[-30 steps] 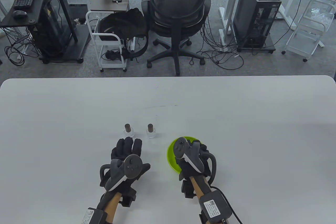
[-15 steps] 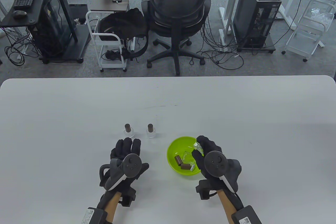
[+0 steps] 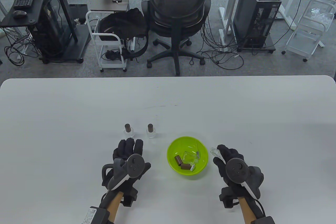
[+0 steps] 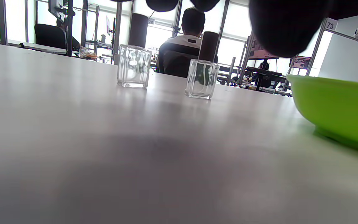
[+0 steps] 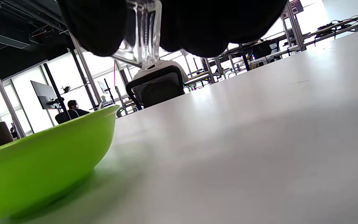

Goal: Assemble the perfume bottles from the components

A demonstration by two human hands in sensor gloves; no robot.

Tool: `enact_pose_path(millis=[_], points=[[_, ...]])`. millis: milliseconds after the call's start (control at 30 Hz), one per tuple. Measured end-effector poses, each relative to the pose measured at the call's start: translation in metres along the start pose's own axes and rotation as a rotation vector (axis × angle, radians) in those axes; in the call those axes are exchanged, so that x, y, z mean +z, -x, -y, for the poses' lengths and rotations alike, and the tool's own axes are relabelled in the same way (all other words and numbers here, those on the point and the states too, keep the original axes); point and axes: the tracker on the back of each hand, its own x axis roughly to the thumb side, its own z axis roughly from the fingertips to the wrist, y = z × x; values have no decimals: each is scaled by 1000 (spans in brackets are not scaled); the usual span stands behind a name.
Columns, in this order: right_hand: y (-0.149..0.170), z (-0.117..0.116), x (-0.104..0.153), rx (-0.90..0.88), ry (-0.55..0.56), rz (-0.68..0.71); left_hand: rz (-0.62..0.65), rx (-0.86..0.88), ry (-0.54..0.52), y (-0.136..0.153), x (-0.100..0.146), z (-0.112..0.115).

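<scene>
- The left hand (image 3: pixel 127 155) is lying in the lower left-centre of the table view, palm down on the white table (image 3: pixel 78 119); its fingers (image 3: pixel 128 146) are stretching out straight and pressed together, gripping nothing, with their tips just below the two finished bottles.
- The left capped bottle (image 3: pixel 128 131) is standing upright on the table, clear square glass under a dark brown cylindrical cap; in the left wrist view it is showing at centre-left (image 4: pixel 134 66).
- The right capped bottle (image 3: pixel 150 131) is standing upright just beside it, the two apart; in the left wrist view it is sitting near centre (image 4: pixel 202 79).
- The lime-green bowl (image 3: pixel 172 147) is sitting right of centre, between the two hands, touching neither.
- Inside the bowl, an empty glass bottle (image 3: pixel 189 157) is lying among two brown caps (image 3: pixel 182 163) and two small silver-collared spray pumps (image 3: pixel 195 157).
- The right hand (image 3: pixel 233 166) is hovering in the lower right of the table view, just right of the bowl, its fingers (image 3: pixel 227 153) curling around a clear glass bottle (image 3: pixel 215 151) that is poking out toward the bowl.
- In the right wrist view that bottle (image 5: pixel 141 34) is hanging at the top edge, pinched between dark gloved fingers (image 5: pixel 95 28) on either side, above the table and beside the bowl's rim (image 5: pixel 57 127).
</scene>
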Motion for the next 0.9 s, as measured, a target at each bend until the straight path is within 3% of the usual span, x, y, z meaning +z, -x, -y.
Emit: enact_pose_path(millis=[200, 400, 467, 533, 600, 900], points=[[6, -2, 2, 88, -2, 0, 104, -2, -6, -42, -11, -4], [15, 3, 2, 35, 10, -31, 213, -94, 62, -122, -34, -2], [19, 6, 2, 24, 17, -42, 177, -139, 91, -149, -45, 5], [23, 8, 2, -2, 14, -50, 58, -198, 105, -169, -54, 12], [27, 10, 2, -34, 7, -60, 12, -235, 177, -182, -65, 21], [37, 16, 1, -117, 31, -89, -155, -183, 256, -192, -90, 43]])
